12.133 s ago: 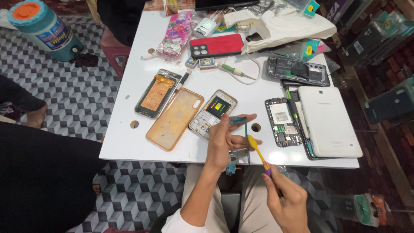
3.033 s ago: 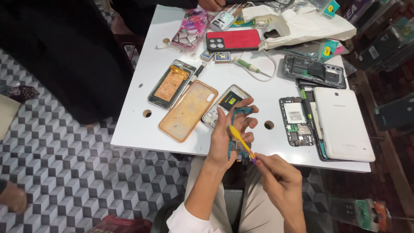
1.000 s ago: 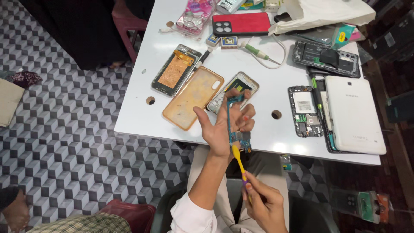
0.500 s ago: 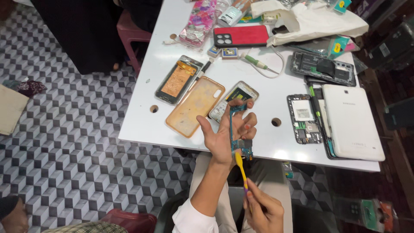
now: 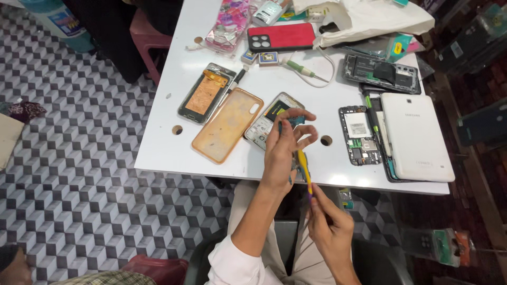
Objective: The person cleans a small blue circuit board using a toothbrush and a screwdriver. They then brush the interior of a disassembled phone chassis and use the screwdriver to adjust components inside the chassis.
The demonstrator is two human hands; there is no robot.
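Note:
My left hand (image 5: 285, 150) is raised over the near edge of the white table (image 5: 174, 142) and pinches a small teal circuit board (image 5: 293, 120) between thumb and fingers. My right hand (image 5: 328, 227), lower and nearer me, grips a yellow screwdriver (image 5: 303, 168) with a purple end, its tip pointing up against the board. Just beyond my left hand lies an opened phone body (image 5: 266, 124) with its insides showing.
On the table lie an orange clear phone case (image 5: 227, 124), an opened phone with a copper back (image 5: 206, 100), a red phone (image 5: 281, 37), a white tablet (image 5: 417, 134), a bare phone frame (image 5: 360, 134) and a white bag (image 5: 369, 18). A pink stool (image 5: 145, 39) stands left.
The view has shifted, so the table sits higher and more to the right. My hands stay together, and the screwdriver has stayed pressed to the board in my left hand.

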